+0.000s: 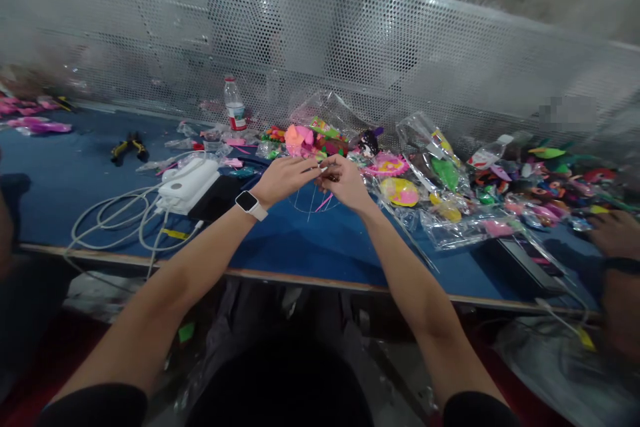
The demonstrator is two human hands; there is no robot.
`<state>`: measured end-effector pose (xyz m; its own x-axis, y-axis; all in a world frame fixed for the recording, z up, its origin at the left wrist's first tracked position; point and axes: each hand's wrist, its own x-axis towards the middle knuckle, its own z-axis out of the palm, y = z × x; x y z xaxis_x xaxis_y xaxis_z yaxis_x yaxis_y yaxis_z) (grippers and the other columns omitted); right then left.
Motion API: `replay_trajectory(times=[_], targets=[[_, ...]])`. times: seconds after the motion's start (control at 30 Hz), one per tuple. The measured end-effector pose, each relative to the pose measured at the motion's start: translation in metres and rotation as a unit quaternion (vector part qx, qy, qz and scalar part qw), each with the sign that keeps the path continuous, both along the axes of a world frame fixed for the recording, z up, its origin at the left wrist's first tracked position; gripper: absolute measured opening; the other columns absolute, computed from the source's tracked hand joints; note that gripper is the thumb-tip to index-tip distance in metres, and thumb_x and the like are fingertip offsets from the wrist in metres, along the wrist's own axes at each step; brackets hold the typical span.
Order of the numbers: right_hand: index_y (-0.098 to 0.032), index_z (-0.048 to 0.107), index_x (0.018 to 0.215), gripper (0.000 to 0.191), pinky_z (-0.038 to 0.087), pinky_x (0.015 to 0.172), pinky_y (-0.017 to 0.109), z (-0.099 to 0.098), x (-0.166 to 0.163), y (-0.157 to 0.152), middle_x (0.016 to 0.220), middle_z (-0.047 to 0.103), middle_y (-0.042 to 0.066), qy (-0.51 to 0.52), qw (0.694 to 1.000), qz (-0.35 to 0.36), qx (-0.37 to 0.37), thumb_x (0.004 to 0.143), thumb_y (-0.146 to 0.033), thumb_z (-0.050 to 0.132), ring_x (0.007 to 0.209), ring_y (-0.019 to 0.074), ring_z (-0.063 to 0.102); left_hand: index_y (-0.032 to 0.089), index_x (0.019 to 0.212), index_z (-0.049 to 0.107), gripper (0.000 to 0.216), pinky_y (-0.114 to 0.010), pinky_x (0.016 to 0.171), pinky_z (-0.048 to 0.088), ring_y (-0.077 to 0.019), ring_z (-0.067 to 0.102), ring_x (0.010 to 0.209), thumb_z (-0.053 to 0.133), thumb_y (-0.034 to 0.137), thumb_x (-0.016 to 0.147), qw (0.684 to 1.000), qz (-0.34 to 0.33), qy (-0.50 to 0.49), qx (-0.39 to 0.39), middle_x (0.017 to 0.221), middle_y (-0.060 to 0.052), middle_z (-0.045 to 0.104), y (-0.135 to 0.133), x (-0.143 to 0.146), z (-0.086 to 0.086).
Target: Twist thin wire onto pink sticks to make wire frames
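Observation:
My left hand (pixel 285 180), with a watch (pixel 247 201) on its wrist, reaches in from the left, its fingers closed together at the fingertips of my right hand. My right hand (pixel 346 181) is curled in a pinch. Thin pale strands (pixel 311 203), wire or thread, hang below the meeting fingertips in a loose loop over the blue tabletop (pixel 300 250). A narrow pink strip (pixel 325 202) shows among them. What lies right between the fingertips is small and mostly hidden.
White power bank-like box (pixel 187 183) with coiled cables and black-yellow pliers (pixel 129 148) lie left. A bottle (pixel 234 105) stands behind. Colourful bagged pieces (pixel 400 191) and a dark box (pixel 525 263) lie right. Another person's hand (pixel 617 232) is far right; a perforated metal screen (pixel 310 40) borders the back.

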<state>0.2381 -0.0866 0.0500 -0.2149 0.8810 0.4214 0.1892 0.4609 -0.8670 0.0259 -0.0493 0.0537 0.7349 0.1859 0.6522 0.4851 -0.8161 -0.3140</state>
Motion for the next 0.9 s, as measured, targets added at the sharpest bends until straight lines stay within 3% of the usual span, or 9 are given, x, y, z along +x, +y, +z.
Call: replay_trajectory(times=[0.27,0.43,0.6,0.9], targets=[[-0.024,0.055,0.1,0.04,0.057,0.06,0.033,0.0,0.007,0.001,0.076,0.074,0.0,-0.026,1.0,0.008,-0.016,0.072,-0.033,0.082,0.062,0.0192,0.07,0.022,0.125,0.068,0.021,-0.029,0.076,0.053,-0.0184,0.072,0.098,0.053,0.019,0.111,0.998,-0.006,0.051,0.034,0.119,-0.006,0.077,0.003,-0.005,0.0],[-0.024,0.056,0.103,0.034,0.059,0.065,0.035,-0.002,0.009,-0.001,0.081,0.074,0.001,-0.066,0.998,0.011,-0.003,0.075,-0.027,0.076,0.068,0.0212,0.073,0.022,0.121,0.067,0.02,-0.028,0.073,0.052,-0.0184,0.072,0.097,0.052,0.016,0.109,0.996,0.013,0.089,0.006,0.115,-0.006,0.076,0.003,-0.002,-0.001],[-0.025,0.054,0.105,0.037,0.06,0.065,0.035,-0.007,0.012,0.003,0.081,0.073,-0.001,-0.075,0.997,0.006,-0.007,0.073,-0.024,0.074,0.067,0.0206,0.073,0.022,0.12,0.068,0.021,-0.03,0.075,0.052,-0.0195,0.072,0.095,0.053,0.014,0.108,0.996,0.004,0.08,-0.031,0.112,-0.008,0.076,0.007,0.004,-0.006],[-0.024,0.054,0.105,0.038,0.06,0.066,0.037,-0.004,0.017,0.004,0.075,0.072,-0.001,-0.065,0.997,0.01,-0.028,0.072,-0.019,0.073,0.066,0.0218,0.073,0.017,0.121,0.068,0.025,-0.033,0.076,0.052,-0.0218,0.072,0.094,0.046,0.02,0.111,0.997,0.021,0.078,-0.008,0.109,-0.012,0.076,0.009,0.013,-0.015]])
